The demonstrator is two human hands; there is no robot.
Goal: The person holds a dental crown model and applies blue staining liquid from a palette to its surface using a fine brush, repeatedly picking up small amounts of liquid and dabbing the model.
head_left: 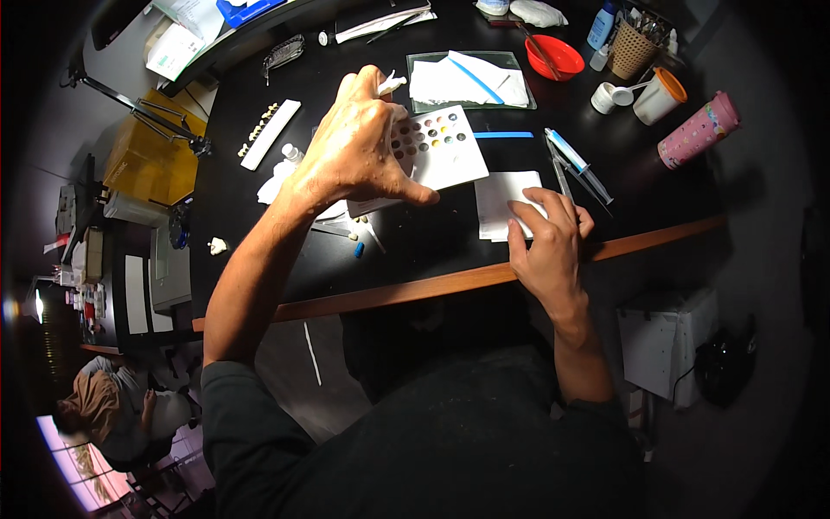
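Observation:
My left hand [363, 147] is over the left part of a white paint palette [467, 163] with rows of round coloured wells. Its fingers are curled, with a small white tooth-like piece [392, 84] caught at the fingertips. The thumb stretches apart along the palette's near edge; whether it presses on it I cannot tell. My right hand [551, 233] rests with bent, parted fingers on a folded white paper [499, 205] by the table's front edge, gripping nothing visible. Close to my left wrist lie small tooth-like pieces and a blue cap [359, 250].
A white strip with tooth-like pieces [271, 135] lies at the left. Behind the palette is a glass tray [524, 101] with tissue and a blue stick. Syringes [577, 164], a red bowl [558, 57], jars, a brush basket [632, 50] and a pink bottle [701, 130] stand right. Another person [108, 398] sits far left.

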